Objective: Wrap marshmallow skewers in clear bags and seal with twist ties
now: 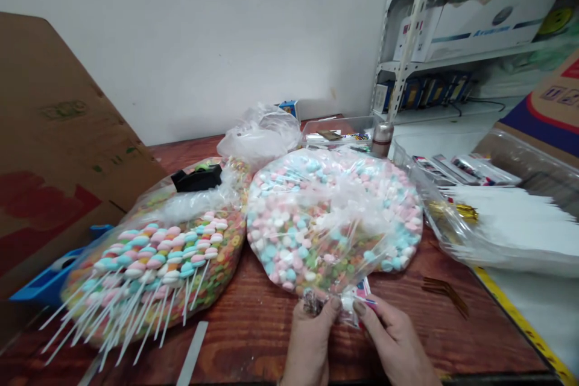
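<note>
My left hand (312, 335) and my right hand (389, 332) meet at the front edge of the table, thumbs close together. Between them is a small clear plastic packet (348, 301) with a white and pink part; its contents are too blurred to make out. Fingers of both hands pinch it. Just beyond lies a large clear bag of pink, white and blue marshmallows (289, 247), with colourful ring-shaped pieces (323, 271) in clear plastic on top. To the left, pastel marshmallow skewers (167, 253) on white sticks rest on a bag of ring-shaped sweets (226, 253).
A black tape dispenser (197, 178) sits on the left bag, beside a brown carton (54, 132) and a blue holder (49, 280). Gold twist ties (446, 294) lie at right. Clear bins hold white sheets (520, 214) and packets. Metal shelving (409, 30) stands behind.
</note>
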A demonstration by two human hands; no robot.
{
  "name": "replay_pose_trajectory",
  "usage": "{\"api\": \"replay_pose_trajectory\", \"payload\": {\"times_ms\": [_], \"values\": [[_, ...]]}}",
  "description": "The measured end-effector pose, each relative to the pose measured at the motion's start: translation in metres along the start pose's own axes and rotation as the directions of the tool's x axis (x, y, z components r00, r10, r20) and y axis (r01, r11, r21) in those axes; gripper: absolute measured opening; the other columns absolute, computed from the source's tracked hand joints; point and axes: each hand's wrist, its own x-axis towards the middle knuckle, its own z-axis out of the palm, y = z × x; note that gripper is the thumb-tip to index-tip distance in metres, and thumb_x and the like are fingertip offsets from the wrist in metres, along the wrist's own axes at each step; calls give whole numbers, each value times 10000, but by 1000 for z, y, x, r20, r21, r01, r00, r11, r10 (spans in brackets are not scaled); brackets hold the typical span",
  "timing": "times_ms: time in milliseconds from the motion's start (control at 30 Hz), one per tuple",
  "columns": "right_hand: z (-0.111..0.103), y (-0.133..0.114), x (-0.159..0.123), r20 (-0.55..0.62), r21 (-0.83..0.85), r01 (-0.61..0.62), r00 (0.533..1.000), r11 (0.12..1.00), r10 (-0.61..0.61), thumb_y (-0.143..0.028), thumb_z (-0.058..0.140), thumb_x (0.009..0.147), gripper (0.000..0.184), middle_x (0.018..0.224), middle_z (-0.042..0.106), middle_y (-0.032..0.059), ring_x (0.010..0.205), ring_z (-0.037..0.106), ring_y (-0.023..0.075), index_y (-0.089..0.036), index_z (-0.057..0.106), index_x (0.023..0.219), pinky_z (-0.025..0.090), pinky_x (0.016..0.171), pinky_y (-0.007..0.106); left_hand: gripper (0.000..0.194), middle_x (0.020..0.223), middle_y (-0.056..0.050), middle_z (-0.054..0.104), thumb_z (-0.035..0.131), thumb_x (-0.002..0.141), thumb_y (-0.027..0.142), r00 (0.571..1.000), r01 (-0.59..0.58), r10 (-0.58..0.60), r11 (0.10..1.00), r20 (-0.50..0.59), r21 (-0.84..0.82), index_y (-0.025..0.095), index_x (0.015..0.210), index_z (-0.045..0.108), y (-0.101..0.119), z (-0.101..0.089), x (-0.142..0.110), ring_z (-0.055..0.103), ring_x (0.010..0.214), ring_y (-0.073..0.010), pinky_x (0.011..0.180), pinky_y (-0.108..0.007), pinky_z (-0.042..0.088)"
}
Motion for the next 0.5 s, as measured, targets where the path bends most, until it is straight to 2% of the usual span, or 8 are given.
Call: {"api": "replay_pose_trajectory", "payload": {"times_ms": [100, 167, 233, 333, 400, 500], "values": [[3, -2, 4, -16, 6, -34, 999, 999, 34, -579, 427, 923, 517, 659, 611, 26, 640, 566, 180, -170, 642, 691, 473, 592, 241, 242, 811, -40, 714, 838, 654, 278, 1000, 20, -21, 984, -2, -180, 165, 816, 699, 0, -1, 6, 639, 747, -176, 786, -308, 509], [4, -5, 6, -14, 49, -11, 1000, 999, 12, -597, 351, 942, 558, 631, 589, 19, 613, 568, 180, -179, 659, 739, 475, 578, 247, 247, 714, 5, 666, 832, 673, 270, 998, 36, -48, 959, -36, -281, 179, 841, 676, 0, -6, 11, 595, 631, -127, 694, -269, 506], [6, -10, 7, -30, 69, 36, 999, 997, -34, -587, 358, 943, 504, 694, 630, 27, 687, 624, 200, -196, 675, 914, 517, 653, 257, 250, 615, 42, 588, 841, 670, 273, 994, 32, -64, 938, -84, -344, 178, 789, 642, 2, -14, 15, 531, 548, -91, 589, -226, 471], [14, -19, 6, -143, 24, 112, 984, 993, -108, -525, 499, 908, 362, 963, 682, 56, 901, 658, 220, -240, 627, 1089, 534, 791, 257, 322, 581, 57, 535, 873, 621, 284, 989, -1, -59, 915, -135, -402, 165, 709, 587, 7, -26, 18, 490, 522, -74, 520, -203, 426], [23, -24, 4, -207, -22, 214, 955, 977, -214, -484, 540, 899, 291, 1077, 654, 53, 974, 638, 218, -264, 638, 1063, 519, 843, 254, 355, 590, 62, 530, 887, 593, 292, 986, -23, -49, 906, -158, -422, 165, 712, 578, 10, -30, 17, 482, 523, -69, 523, -203, 428], [34, -24, 4, -191, -81, 352, 913, 933, -361, -436, 547, 909, 217, 1105, 630, 48, 1035, 610, 214, -279, 673, 990, 501, 882, 257, 360, 607, 54, 542, 887, 592, 313, 987, -31, -39, 909, -158, -416, 163, 725, 588, 14, -32, 14, 498, 544, -75, 543, -205, 437]]}}
